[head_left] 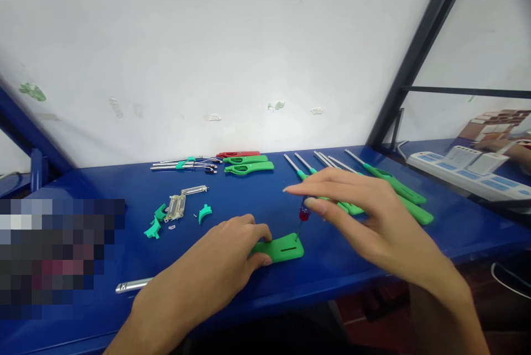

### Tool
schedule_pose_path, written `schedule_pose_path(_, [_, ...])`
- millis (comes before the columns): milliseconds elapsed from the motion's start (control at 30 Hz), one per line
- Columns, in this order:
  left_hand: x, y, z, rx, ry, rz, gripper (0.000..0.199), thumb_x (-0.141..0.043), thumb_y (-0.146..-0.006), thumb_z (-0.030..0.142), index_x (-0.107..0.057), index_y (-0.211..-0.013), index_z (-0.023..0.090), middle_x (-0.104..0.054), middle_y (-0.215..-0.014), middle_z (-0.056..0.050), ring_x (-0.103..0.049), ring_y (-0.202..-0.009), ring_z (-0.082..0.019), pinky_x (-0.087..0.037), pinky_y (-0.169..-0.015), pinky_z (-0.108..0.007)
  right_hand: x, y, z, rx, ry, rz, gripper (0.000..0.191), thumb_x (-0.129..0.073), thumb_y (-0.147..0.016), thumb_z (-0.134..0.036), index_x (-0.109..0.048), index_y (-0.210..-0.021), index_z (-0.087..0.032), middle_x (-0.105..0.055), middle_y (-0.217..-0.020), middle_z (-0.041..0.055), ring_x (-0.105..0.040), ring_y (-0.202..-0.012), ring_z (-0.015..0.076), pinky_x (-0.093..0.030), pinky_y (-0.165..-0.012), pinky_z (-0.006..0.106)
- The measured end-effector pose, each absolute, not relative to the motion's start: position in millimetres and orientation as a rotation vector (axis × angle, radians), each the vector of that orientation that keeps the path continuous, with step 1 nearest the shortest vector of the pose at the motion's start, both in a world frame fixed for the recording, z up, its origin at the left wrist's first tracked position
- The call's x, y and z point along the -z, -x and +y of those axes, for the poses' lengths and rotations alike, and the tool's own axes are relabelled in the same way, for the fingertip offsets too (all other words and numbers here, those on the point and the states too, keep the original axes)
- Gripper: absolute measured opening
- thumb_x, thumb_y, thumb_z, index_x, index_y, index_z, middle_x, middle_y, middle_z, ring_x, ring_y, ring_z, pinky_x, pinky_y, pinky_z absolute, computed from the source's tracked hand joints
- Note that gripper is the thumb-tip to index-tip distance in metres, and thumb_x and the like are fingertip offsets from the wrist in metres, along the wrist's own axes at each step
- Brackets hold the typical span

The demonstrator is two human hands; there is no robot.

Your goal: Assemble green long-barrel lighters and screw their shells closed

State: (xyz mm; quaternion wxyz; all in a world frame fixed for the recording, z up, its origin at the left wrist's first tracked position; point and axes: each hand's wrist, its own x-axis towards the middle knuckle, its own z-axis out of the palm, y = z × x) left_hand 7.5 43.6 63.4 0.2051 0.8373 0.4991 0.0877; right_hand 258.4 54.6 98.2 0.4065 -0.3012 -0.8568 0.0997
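Observation:
My left hand (224,250) is closed around a green utility lighter (286,249), pressing it flat on the blue table. A silver tube (131,286) shows beyond my left wrist, in line with that lighter; my hand hides the part between. My right hand (365,211) grips a small screwdriver (305,212) by its blue and red handle, between thumb and fingers. The screwdriver stands nearly upright, its tip at a hole near the end of the green handle. Left of my hands lie curved green triggers (204,213) and clear fuel tanks (176,207).
Green handle shells (249,167) and a red one (238,154) lie along the wall beside metal tubes with wires (182,165). Several green lighters (396,184) lie behind my right hand. At the far right are a power strip (468,172) and another person's hand (506,149).

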Motion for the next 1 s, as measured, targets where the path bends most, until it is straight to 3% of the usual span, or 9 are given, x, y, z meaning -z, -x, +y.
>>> schedule_pose_path(100, [-63.9,-7.7,43.5,-0.253,-2.327,1.403,0.012,-0.066,-0.102,0.033,-0.075,-0.11,0.031,-0.073,-0.117,-0.002,-0.07,-0.107,-0.025,-0.047,-0.092,-0.035,-98.0,-259.7,54.0,-0.345,0.742,-2.181,0.034,-0.052,-0.109,-0.015,-0.075,-0.13,-0.03,-0.08,-0.113,-0.0007,-0.073,-0.094,0.0148,-0.057,-0.081,0.027])
schedule_pose_path(367, [-65.8,-8.1,42.6,-0.243,-2.341,1.392,0.013,-0.066,-0.103,0.033,-0.074,-0.112,0.032,-0.073,-0.113,-0.002,-0.07,-0.105,-0.025,-0.047,-0.091,-0.035,-99.6,-256.9,53.2,-0.245,0.786,-2.14,0.011,-0.07,-0.103,-0.027,-0.081,-0.103,-0.028,-0.075,-0.091,0.0,-0.068,-0.078,0.0157,-0.053,-0.066,0.027])
schedule_pose_path(500, [-64.4,-7.6,43.8,-0.235,-2.334,1.394,0.011,-0.067,-0.102,0.033,-0.075,-0.109,0.031,-0.073,-0.115,-0.003,-0.07,-0.105,-0.026,-0.047,-0.092,-0.036,-100.7,-261.0,52.0,-0.277,0.775,-2.191,0.024,-0.06,-0.108,-0.022,-0.077,-0.123,-0.031,-0.078,-0.113,0.0016,-0.073,-0.097,0.0176,-0.057,-0.082,0.029])
schedule_pose_path(567, [-64.1,-7.5,43.7,-0.231,-2.329,1.393,0.01,-0.067,-0.102,0.033,-0.074,-0.108,0.031,-0.073,-0.116,-0.003,-0.07,-0.106,-0.026,-0.047,-0.092,-0.036,-100.3,-261.3,52.6,-0.313,0.747,-2.191,0.031,-0.056,-0.108,-0.015,-0.075,-0.127,-0.03,-0.08,-0.114,0.0001,-0.075,-0.098,0.0161,-0.058,-0.084,0.028])
schedule_pose_path(767, [-65.9,-7.4,40.8,-0.239,-2.325,1.402,0.011,-0.066,-0.103,0.032,-0.073,-0.111,0.033,-0.072,-0.114,0.0,-0.069,-0.106,-0.025,-0.045,-0.09,-0.036,-95.8,-253.1,56.9,-0.16,0.754,-2.089,0.003,-0.076,-0.1,-0.022,-0.076,-0.101,-0.025,-0.078,-0.089,-0.0029,-0.07,-0.078,0.0143,-0.053,-0.074,0.028])
schedule_pose_path(1000, [-68.6,-8.9,40.1,-0.219,-2.323,1.399,0.012,-0.066,-0.104,0.032,-0.073,-0.114,0.034,-0.072,-0.114,0.001,-0.069,-0.108,-0.025,-0.045,-0.09,-0.036,-96.7,-251.8,55.5,-0.07,0.767,-2.099,0.008,-0.078,-0.099,-0.028,-0.074,-0.094,-0.024,-0.074,-0.081,-0.0017,-0.066,-0.07,0.0158,-0.049,-0.067,0.03])
